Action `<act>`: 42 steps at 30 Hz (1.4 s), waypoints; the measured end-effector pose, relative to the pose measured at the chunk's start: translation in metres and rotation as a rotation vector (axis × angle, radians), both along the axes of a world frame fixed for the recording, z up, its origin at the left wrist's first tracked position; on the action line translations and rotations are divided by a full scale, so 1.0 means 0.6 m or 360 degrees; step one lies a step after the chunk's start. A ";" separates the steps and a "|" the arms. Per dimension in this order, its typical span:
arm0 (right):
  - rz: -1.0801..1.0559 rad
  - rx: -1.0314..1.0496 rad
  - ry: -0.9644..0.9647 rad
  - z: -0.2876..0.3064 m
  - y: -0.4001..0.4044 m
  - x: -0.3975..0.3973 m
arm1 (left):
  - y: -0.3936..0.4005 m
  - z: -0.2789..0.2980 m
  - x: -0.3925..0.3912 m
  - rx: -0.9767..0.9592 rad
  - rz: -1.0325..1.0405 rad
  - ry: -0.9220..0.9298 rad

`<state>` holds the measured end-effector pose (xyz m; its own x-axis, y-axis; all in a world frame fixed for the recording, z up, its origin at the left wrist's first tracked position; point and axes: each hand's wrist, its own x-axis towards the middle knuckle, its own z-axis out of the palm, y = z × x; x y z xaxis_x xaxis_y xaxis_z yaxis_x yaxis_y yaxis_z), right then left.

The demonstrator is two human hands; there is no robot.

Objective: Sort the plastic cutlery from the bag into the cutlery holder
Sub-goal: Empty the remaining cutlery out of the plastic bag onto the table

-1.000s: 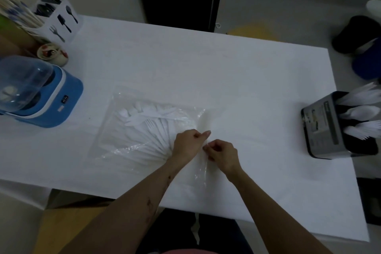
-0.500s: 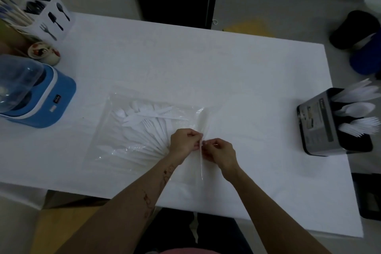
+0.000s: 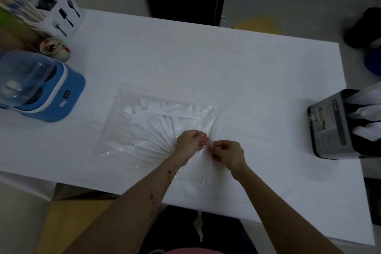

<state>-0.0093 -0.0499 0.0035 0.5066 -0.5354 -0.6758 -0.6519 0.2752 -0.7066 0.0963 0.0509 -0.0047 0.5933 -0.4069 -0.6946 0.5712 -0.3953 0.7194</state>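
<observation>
The clear plastic bag [image 3: 156,130] looks thin, limp and slippery, so I judge it will crumple and slide rather than hold a shape, and that the sensible place to take it is the sealed mouth edge on its right side, one lip in each hand. That is where the hands are: the left hand [image 3: 190,143] has its fingers curled and pinching the bag's edge, and the right hand [image 3: 227,153] pinches the same edge just beside it, fingertips nearly touching. The white plastic cutlery [image 3: 152,121] inside should be light, stiff and somewhat brittle, best lifted by the handles, which fan toward the hands. The bag lies flat on the white table [image 3: 206,57], near its front edge, glossy with wrinkled highlights; forks, spoons and at least one knife show through it in a loose fan. The dark cutlery holder [image 3: 332,123] stands well apart at the table's right edge, already holding white pieces in its compartments.
</observation>
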 end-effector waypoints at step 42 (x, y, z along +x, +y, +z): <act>-0.0303 -0.0274 0.0206 -0.008 -0.057 0.011 | 0.062 0.290 0.087 0.0334 0.0490 -0.2010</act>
